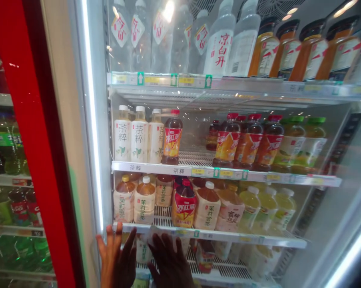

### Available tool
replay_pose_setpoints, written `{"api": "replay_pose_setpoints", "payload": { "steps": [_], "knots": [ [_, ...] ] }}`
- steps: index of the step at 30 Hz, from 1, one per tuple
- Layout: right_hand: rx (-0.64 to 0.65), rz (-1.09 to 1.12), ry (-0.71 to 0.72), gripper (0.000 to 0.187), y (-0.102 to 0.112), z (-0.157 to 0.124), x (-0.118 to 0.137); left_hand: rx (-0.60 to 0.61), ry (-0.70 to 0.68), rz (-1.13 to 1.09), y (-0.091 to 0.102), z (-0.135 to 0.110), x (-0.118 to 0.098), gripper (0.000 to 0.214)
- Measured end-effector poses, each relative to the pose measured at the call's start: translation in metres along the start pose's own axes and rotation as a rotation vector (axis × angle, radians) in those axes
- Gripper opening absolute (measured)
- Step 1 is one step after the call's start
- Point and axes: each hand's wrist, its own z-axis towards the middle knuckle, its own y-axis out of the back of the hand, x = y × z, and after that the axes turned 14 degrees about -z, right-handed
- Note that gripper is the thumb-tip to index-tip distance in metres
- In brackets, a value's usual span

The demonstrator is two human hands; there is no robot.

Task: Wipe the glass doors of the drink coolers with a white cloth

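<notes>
Left hand (118, 256), right hand (170, 258) spread at drinks shelf (222, 236)

Both hands fanned wide near shelf's front edge; touching or not, can't tell. White-capped bottle (144, 202) stands on shelf, beyond gap between hands; red-labelled bottle (184, 206) right of it, beyond right hand.

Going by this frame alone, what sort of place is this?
Likely a shop's cold drinks section: rows of bottles on lit shelves, what look like price labels along the shelf edges, and a red frame beside more stocked drinks.
</notes>
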Motion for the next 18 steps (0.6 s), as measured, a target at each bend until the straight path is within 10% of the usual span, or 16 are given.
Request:
{"api": "replay_pose_setpoints", "payload": {
  "steps": [13, 18],
  "knots": [
    [0.051, -0.016, 0.096, 0.054, 0.006, 0.024, -0.013, -0.047, -0.024, -0.106, 0.012, 0.020, 0.002, 0.093],
    [0.077, -0.065, -0.098, 0.063, 0.014, 0.039, -0.042, -0.071, -0.080, -0.196, 0.005, 0.035, -0.010, 0.085]
  ]
}}
